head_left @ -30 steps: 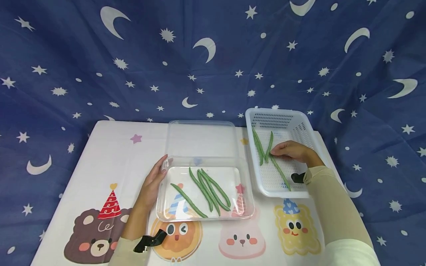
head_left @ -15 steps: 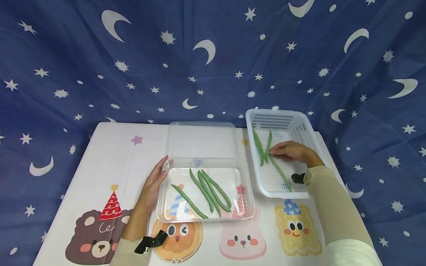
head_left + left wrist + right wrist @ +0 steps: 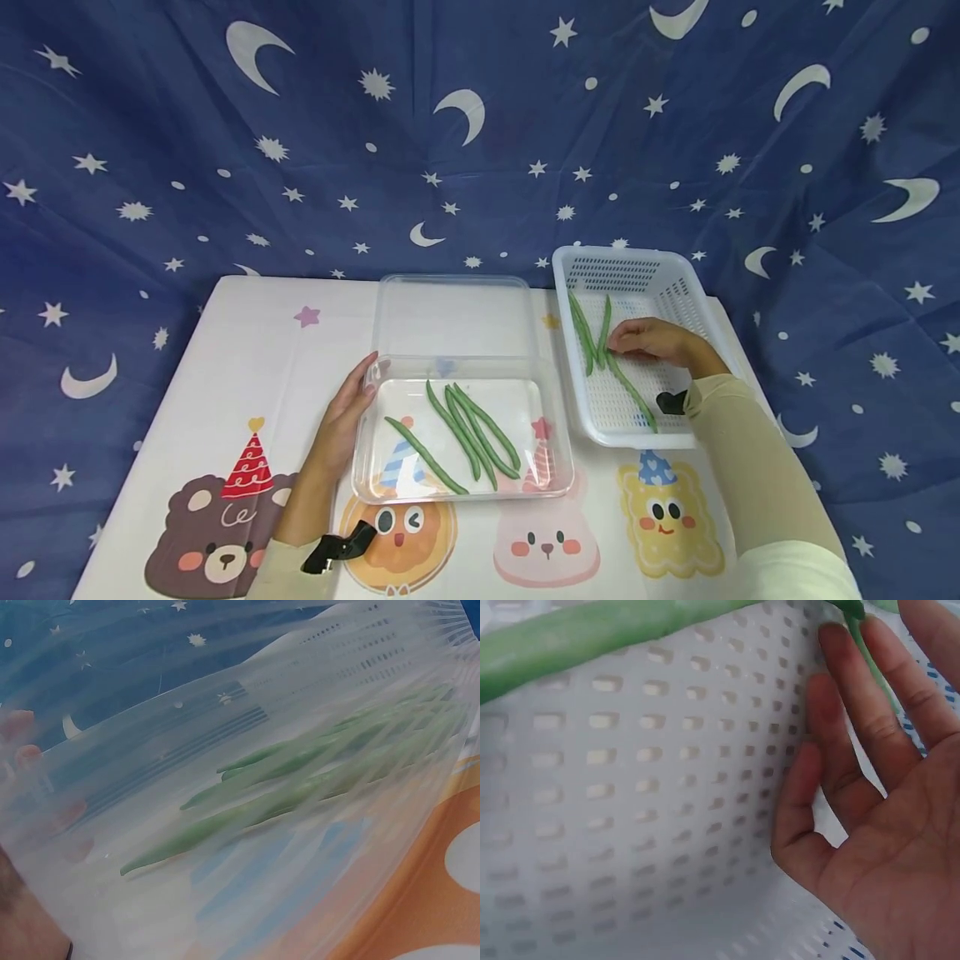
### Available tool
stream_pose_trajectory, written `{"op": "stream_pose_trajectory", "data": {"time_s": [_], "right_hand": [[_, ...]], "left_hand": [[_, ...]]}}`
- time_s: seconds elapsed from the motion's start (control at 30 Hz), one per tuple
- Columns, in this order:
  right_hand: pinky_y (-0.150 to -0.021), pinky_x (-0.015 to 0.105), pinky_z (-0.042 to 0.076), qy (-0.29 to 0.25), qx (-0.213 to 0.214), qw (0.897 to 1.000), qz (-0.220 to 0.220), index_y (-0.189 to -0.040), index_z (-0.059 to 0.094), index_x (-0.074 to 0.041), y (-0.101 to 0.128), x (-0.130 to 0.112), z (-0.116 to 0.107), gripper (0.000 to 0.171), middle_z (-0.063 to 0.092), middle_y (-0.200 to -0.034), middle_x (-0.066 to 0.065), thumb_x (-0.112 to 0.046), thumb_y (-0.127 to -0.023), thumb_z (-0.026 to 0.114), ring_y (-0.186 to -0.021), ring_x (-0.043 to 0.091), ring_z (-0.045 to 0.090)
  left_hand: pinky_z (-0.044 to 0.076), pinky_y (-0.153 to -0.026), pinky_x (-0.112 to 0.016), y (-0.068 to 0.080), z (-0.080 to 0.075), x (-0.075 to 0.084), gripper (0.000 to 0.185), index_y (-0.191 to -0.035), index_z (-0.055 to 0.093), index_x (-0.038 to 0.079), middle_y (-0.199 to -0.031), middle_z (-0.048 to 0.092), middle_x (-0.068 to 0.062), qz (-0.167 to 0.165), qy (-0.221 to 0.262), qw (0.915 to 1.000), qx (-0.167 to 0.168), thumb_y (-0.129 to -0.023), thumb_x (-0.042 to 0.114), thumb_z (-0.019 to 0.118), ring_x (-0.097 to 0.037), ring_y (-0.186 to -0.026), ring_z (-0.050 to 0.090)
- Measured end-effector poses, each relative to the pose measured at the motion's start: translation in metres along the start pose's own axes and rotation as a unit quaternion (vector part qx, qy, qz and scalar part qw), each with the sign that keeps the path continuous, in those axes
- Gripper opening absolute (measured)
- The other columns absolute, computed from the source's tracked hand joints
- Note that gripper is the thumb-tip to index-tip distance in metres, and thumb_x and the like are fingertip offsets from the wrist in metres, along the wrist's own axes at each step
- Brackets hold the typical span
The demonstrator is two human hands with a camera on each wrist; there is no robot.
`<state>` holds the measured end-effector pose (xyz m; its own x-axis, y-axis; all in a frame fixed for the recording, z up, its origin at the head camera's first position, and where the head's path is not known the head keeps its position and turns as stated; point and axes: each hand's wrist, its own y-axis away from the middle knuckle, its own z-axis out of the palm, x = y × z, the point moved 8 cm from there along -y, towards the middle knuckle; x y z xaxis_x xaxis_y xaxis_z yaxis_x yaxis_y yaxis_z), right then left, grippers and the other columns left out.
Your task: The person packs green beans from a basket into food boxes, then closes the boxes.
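A clear plastic container (image 3: 561, 471) sits mid-table with its lid (image 3: 453, 321) open behind it. Several green beans (image 3: 472, 429) lie inside, showing blurred through the wall in the left wrist view (image 3: 300, 787). My left hand (image 3: 341, 421) rests flat against the container's left side, fingers fairly straight. To the right stands a white perforated basket (image 3: 637, 262) holding three green beans (image 3: 588, 333). My right hand (image 3: 648, 340) is inside the basket, its fingertips touching the beans where they cross. In the right wrist view the right hand's fingers (image 3: 855, 712) look extended over the basket floor, and a thick bean (image 3: 592, 634) lies beyond them.
The table has a white cloth (image 3: 225, 350) with cartoon animals printed along the near edge. A dark blue star-and-moon fabric (image 3: 480, 125) hangs behind and drapes around the table's sides. Bare cloth lies left of the container.
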<state>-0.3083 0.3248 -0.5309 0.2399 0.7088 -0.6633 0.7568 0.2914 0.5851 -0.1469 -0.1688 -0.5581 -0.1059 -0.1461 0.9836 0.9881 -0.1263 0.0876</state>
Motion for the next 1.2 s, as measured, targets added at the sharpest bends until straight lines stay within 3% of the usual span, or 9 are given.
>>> {"op": "stream_pose_trajectory", "data": {"time_s": [0.13,0.23,0.33,0.43,0.57,0.7,0.83,0.97,1.2], "right_hand": [[-0.088,0.037,0.051,-0.022,-0.006,1.0,0.011,-0.111,0.061,-0.006,0.006,-0.004,-0.004,0.032,0.068,-0.102,-0.003,-0.027,-0.093,0.076,-0.097,0.015,0.058],[-0.096,0.045,0.054,-0.039,-0.017,0.999,0.017,-0.111,0.056,-0.007,0.011,-0.007,-0.004,0.033,0.07,-0.104,0.0,-0.022,-0.092,0.077,-0.102,0.018,0.063],[-0.094,0.048,0.056,-0.046,-0.048,0.998,0.022,-0.12,0.054,-0.004,0.015,-0.007,0.0,0.035,0.07,-0.106,0.008,-0.017,-0.094,0.074,-0.101,0.022,0.067],[-0.091,0.047,0.058,-0.046,-0.086,0.995,0.035,-0.129,0.053,0.0,0.019,-0.004,0.007,0.04,0.071,-0.11,0.013,-0.016,-0.097,0.071,-0.101,0.023,0.069],[-0.091,0.047,0.06,-0.055,-0.114,0.991,0.047,-0.132,0.055,0.003,0.026,0.001,0.012,0.038,0.072,-0.114,0.015,-0.012,-0.099,0.066,-0.106,0.024,0.07],[-0.091,0.047,0.06,-0.074,-0.121,0.988,0.057,-0.126,0.057,0.007,0.032,0.003,0.012,0.031,0.072,-0.115,0.018,-0.006,-0.099,0.064,-0.107,0.026,0.071],[-0.088,0.045,0.061,-0.065,-0.108,0.992,0.028,-0.129,0.054,0.01,0.039,-0.01,0.01,0.033,0.071,-0.114,0.022,-0.007,-0.101,0.062,-0.107,0.029,0.069],[-0.082,0.041,0.062,-0.057,-0.065,0.996,-0.028,-0.141,0.045,0.007,0.048,-0.039,0.006,0.042,0.066,-0.118,0.025,-0.014,-0.106,0.056,-0.108,0.034,0.066],[-0.071,0.043,0.063,-0.092,-0.031,0.993,-0.074,-0.139,0.042,-0.008,0.064,-0.077,0.017,0.033,0.061,-0.113,0.022,-0.025,-0.11,0.047,-0.095,0.039,0.069]], "left_hand": [[0.026,-0.123,-0.049,0.0,0.001,0.001,0.054,-0.162,0.026,0.03,-0.171,0.022,0.001,0.001,0.001,1.0,-0.002,-0.11,0.032,0.041,-0.026,-0.157,0.019],[0.034,-0.12,-0.039,0.0,0.002,0.001,0.054,-0.163,0.026,0.03,-0.171,0.021,-0.001,0.005,0.008,0.9999,-0.007,-0.111,0.031,0.04,-0.027,-0.156,0.02],[0.038,-0.113,-0.023,-0.001,0.003,0.002,0.054,-0.163,0.026,0.029,-0.171,0.021,-0.002,0.007,0.006,0.9999,-0.01,-0.111,0.031,0.04,-0.025,-0.156,0.021],[0.038,-0.112,-0.022,-0.001,0.003,0.003,0.054,-0.162,0.026,0.029,-0.171,0.022,-0.003,0.005,0.002,1.0,-0.008,-0.111,0.031,0.041,-0.025,-0.155,0.022],[0.038,-0.115,-0.034,-0.002,0.003,0.003,0.054,-0.162,0.026,0.03,-0.17,0.023,-0.003,-0.002,-0.003,1.0,-0.005,-0.11,0.032,0.041,-0.029,-0.154,0.025],[0.026,-0.122,-0.051,-0.001,0.002,0.002,0.054,-0.163,0.026,0.029,-0.17,0.022,-0.001,-0.001,-0.001,1.0,0.0,-0.11,0.031,0.041,-0.027,-0.156,0.021],[0.022,-0.124,-0.053,0.0,0.001,0.0,0.054,-0.163,0.026,0.029,-0.171,0.022,0.0,-0.001,0.002,1.0,0.0,-0.111,0.031,0.04,-0.025,-0.157,0.018],[0.024,-0.123,-0.052,0.001,0.003,0.0,0.055,-0.163,0.024,0.027,-0.171,0.021,-0.002,0.002,-0.001,1.0,-0.003,-0.111,0.03,0.04,-0.027,-0.157,0.019],[0.041,-0.114,-0.036,-0.001,0.002,0.0,0.055,-0.163,0.025,0.031,-0.169,0.025,-0.003,-0.008,-0.006,1.0,0.001,-0.11,0.034,0.04,-0.029,-0.153,0.028]]}}
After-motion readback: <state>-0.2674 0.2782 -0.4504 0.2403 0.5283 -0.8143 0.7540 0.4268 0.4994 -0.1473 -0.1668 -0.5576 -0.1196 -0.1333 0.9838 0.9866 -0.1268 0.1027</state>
